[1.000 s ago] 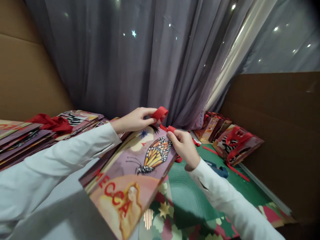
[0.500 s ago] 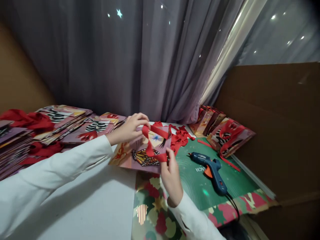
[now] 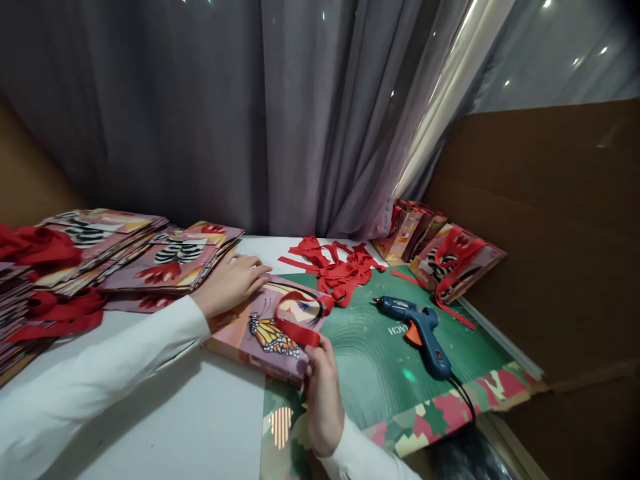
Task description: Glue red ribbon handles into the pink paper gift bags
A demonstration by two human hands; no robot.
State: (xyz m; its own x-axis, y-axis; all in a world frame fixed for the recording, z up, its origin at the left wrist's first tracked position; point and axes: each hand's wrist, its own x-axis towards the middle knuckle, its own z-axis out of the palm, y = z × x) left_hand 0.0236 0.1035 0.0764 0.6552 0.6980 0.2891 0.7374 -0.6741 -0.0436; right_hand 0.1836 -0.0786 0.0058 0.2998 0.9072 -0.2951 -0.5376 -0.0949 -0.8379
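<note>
A flat paper gift bag printed with an orange butterfly lies on the table in front of me. A red ribbon handle loops over its top end. My left hand rests flat on the bag's far left corner, fingers stretched out. My right hand sits at the bag's near right edge, thumb and fingers pinched on the lower end of the ribbon handle.
A blue glue gun lies on the green patterned mat, cord trailing to the right. Loose red ribbons lie behind the bag. Stacks of flat bags stand at left, finished bags at back right by a cardboard wall.
The bag has gone from held up and tilted to lying flat on the table. My left hand let go of the ribbon and now presses on the bag; the view tilted down.
</note>
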